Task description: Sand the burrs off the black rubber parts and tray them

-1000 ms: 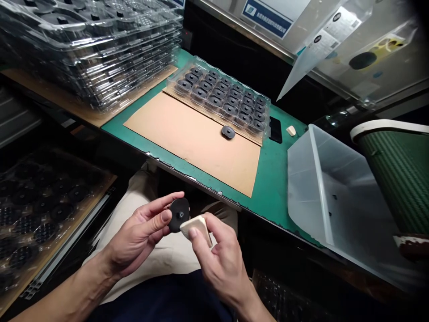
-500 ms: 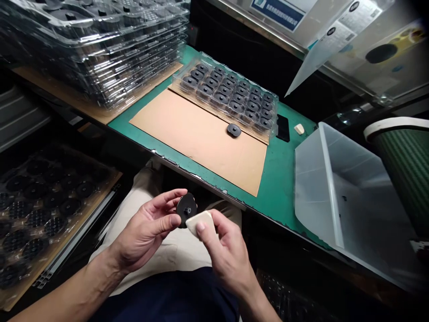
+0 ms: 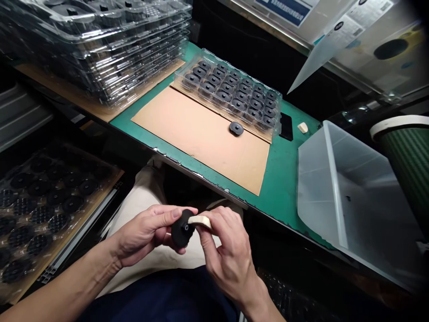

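black disc held over the lap, pale block pressed to its edge

the left hand (image 3: pixel 144 232) pinches a small black disc (image 3: pixel 182 229) between thumb and fingers, low over the person's lap and in front of the table edge. the right hand (image 3: pixel 228 255) is closed around a pale cream block (image 3: pixel 200 220), whose end touches the upper rim of the disc. the disc faces the camera and shows a small hole in its middle.

on the green table (image 3: pixel 278 183) lies a sheet of brown cardboard (image 3: pixel 201 134), and a second loose black disc (image 3: pixel 236 128) rests near its far edge. just behind it sits a clear plastic tray (image 3: pixel 231 91) filled with rows of black discs. another small pale block (image 3: pixel 303 127) lies beside a dark flat object (image 3: pixel 286 126) to the right of that tray. a stack of clear trays (image 3: pixel 100 44) stands at the far left, and a translucent bin (image 3: pixel 348 197) sits at the right end of the table. more trays of discs (image 3: pixel 40 210) lie low on the left, below the table.
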The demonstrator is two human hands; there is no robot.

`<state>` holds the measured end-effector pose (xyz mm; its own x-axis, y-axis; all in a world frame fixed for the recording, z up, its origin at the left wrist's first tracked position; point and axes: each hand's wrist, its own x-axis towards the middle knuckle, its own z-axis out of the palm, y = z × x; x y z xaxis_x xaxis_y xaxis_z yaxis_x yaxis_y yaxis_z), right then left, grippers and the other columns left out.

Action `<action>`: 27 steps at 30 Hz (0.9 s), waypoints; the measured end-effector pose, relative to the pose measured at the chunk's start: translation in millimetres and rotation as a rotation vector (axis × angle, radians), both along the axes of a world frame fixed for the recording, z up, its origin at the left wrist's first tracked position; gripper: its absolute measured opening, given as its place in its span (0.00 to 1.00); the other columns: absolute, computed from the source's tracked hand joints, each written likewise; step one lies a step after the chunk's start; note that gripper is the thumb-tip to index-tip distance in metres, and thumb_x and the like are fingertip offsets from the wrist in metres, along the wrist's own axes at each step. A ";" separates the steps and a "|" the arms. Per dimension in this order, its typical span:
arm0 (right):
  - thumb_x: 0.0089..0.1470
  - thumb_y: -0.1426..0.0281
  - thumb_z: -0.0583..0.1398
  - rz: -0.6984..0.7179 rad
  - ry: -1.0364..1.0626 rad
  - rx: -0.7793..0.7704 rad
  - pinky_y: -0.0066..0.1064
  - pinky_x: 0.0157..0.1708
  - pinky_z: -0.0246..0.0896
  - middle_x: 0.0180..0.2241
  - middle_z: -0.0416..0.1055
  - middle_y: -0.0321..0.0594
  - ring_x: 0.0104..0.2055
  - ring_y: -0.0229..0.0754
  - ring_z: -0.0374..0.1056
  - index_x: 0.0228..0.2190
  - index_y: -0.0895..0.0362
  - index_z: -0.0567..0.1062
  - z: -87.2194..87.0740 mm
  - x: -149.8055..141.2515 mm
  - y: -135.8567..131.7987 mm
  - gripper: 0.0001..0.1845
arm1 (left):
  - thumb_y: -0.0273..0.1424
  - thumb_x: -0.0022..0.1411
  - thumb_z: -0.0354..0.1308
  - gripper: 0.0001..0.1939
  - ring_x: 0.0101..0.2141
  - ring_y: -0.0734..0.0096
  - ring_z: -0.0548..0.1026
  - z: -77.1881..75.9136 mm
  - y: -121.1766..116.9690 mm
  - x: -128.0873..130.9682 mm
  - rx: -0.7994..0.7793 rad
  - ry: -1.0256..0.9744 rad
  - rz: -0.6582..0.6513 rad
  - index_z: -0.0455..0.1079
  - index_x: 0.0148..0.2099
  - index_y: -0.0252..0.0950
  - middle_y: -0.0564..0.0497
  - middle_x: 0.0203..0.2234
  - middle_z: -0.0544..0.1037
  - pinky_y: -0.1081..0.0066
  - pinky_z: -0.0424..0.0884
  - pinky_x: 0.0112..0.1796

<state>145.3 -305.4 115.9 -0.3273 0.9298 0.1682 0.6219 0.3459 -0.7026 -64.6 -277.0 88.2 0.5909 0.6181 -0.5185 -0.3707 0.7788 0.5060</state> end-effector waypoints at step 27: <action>0.70 0.67 0.56 -0.145 0.103 -0.102 0.35 0.34 0.50 0.28 0.61 0.36 0.31 0.42 0.56 0.30 0.57 0.71 6.9 -10.6 14.3 0.15 | 0.32 0.59 0.73 0.24 0.48 0.68 0.76 -1.5 -5.6 5.3 0.147 0.051 0.347 0.78 0.58 0.45 0.47 0.49 0.80 0.75 0.74 0.48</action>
<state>134.6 -291.1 122.8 -0.1743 0.9800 0.0959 0.5829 0.1812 -0.7921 -59.3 -282.6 86.7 0.3090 0.8469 -0.4328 -0.5717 0.5291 0.6271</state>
